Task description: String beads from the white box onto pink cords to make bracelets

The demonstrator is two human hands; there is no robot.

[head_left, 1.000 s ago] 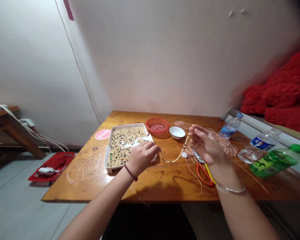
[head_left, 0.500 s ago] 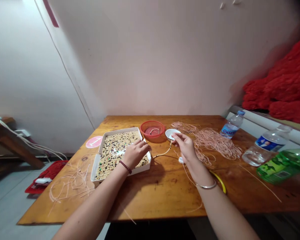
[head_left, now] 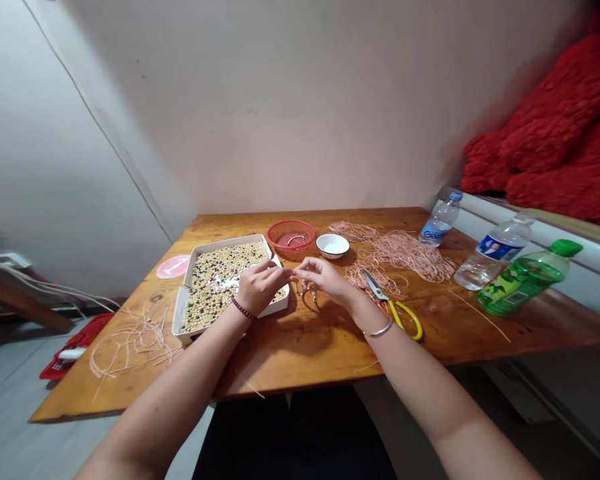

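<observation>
My left hand [head_left: 263, 285] is closed in a pinch over the right edge of the bead box [head_left: 181, 313]. Its fingertips meet those of my right hand [head_left: 326, 279], also pinched, just right of the box. Between and below them a short beaded string [head_left: 312, 292] hangs in a curve above the table; its ends are hidden by the fingers. Small beige beads [head_left: 230, 263], mixed with dark and coloured ones, fill the box, and a whitish patch shows near its middle.
Behind the hands stand a red basket [head_left: 275, 239] with a beaded string inside and a white bowl [head_left: 333, 245]. Yellow-handled scissors [head_left: 397, 313] lie right, near tangled pink cord [head_left: 405, 253]. Several bottles [head_left: 525, 277] line the right side. Loose cord [head_left: 140, 340] lies left.
My right hand has moved left from beside the bowl to meet my left fingertips, drawing the beaded string into a loop. The scissors and bowl are now uncovered. The view has shifted.
</observation>
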